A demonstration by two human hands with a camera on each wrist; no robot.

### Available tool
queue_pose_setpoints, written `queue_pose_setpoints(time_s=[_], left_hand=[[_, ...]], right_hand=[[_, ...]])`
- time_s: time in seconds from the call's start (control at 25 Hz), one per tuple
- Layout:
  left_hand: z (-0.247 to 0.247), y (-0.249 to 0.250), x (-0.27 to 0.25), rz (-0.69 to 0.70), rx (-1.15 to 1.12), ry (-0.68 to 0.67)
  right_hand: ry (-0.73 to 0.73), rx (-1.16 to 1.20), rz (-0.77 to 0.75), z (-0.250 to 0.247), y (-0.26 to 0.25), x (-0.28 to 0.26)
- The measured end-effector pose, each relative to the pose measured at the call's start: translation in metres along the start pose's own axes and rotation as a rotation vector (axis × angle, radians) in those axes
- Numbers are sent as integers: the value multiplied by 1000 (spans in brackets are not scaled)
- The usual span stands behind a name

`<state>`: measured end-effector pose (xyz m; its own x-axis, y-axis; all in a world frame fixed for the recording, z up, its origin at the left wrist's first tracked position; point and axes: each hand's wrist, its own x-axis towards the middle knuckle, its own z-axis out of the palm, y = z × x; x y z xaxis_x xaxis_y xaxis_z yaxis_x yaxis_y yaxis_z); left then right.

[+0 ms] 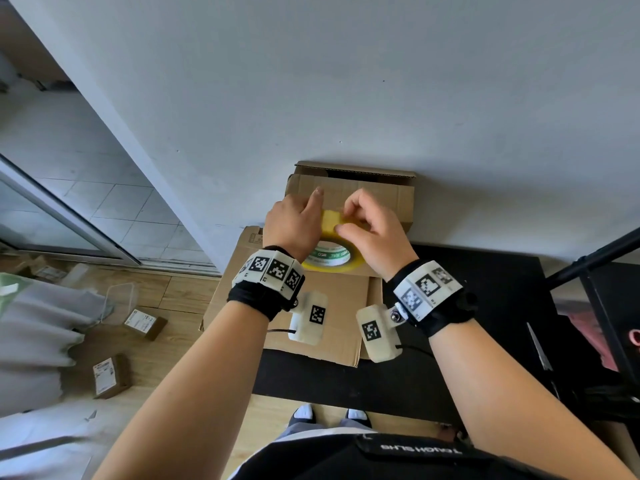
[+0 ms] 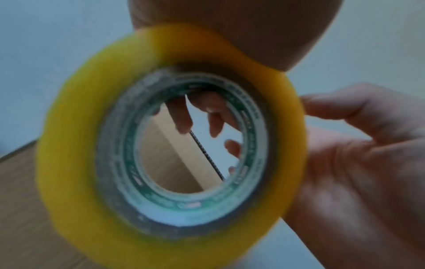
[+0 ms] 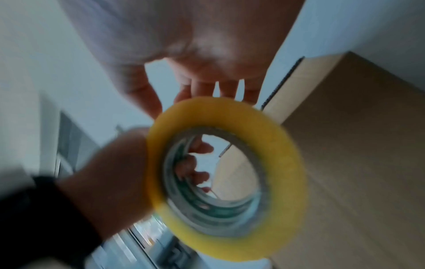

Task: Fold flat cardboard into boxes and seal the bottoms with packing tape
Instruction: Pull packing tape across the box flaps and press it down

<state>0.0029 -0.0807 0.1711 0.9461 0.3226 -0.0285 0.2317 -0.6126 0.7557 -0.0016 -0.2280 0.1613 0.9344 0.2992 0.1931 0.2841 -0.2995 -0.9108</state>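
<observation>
The job is looking only partly done. At about 9 o'clock from the hands, small closed parcels (image 1: 110, 375) are lying on the wood floor (image 1: 166, 348), but I cannot tell if they belong to this job. Flat cardboard sheets (image 1: 332, 306) are lying under the wrists at about 6 o'clock from the hands, waiting to be folded. One cardboard box (image 1: 381, 199) is standing against the white wall (image 1: 381, 98) at about 12 o'clock from the hands. It is already folded up. I cannot see any tape on it, so I think the sealing is only starting.

The left hand (image 1: 294, 223) is holding the yellow tape roll (image 1: 332, 251) in the air, just in front of the box. Its fingers are curling around the outside of the roll, and some fingertips are showing through the hole in the left wrist view. The pointer finger is sticking up toward 12 o'clock, and I cannot tell if it is touching the roll.

The right hand (image 1: 374, 226) is sitting at about 3 o'clock from the roll. Its thumb and fingers are bending together and pinching at the top of the roll, at about 12 o'clock on the ring. I think they are picking at the loose end of the tape. I cannot tell if the end is free yet. No strip is showing pulled out.

At about 4 o'clock from the hands, scissors (image 1: 538, 348) are lying on the black table (image 1: 485, 289).
</observation>
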Motion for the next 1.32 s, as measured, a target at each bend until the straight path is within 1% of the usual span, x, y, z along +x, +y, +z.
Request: queue_pose_setpoints(time_s=[0.08, 0.2, 0.28, 0.36, 0.44, 0.48, 0.56, 0.64, 0.76, 0.8, 0.88, 1.08, 1.16, 1.2, 1.32], left_hand=[[-1, 1, -3, -31, 19, 85], [-3, 5, -6, -48, 52, 160], [-2, 6, -8, -52, 100, 169], [-2, 5, -10, -55, 132, 163], [-1, 3, -11, -59, 141, 164], [-1, 2, -10, -58, 144, 166], [-1, 2, -11, -52, 144, 168], [-3, 2, -10, -54, 126, 180], [-11, -3, -6, -75, 73, 199], [-13, -5, -5, -79, 46, 201], [-15, -6, -3, -80, -4, 189], [-5, -4, -6, -95, -133, 123], [-2, -2, -7, -89, -138, 120], [-1, -1, -8, -71, -117, 122], [2, 5, -8, -26, -78, 131]], right_hand=[[97, -362, -160, 7, 9, -2], [218, -704, -213, 12, 9, 1], [218, -886, -265, 17, 1, 1], [132, -954, -264, 19, -7, -1], [14, -903, -202, 16, -10, -1], [-21, -850, -176, 16, -8, 0], [-38, -753, -156, 15, -6, 1], [3, -704, -136, 11, -1, 3], [106, -584, -17, -10, 10, 5], [129, -536, -2, -17, 13, 6], [147, -435, -12, -23, 15, 8], [170, -40, -16, -16, 6, 10], [161, 84, -25, -16, -1, 10], [159, 79, -34, -15, -4, 10], [145, -226, -86, -10, -5, 12]])
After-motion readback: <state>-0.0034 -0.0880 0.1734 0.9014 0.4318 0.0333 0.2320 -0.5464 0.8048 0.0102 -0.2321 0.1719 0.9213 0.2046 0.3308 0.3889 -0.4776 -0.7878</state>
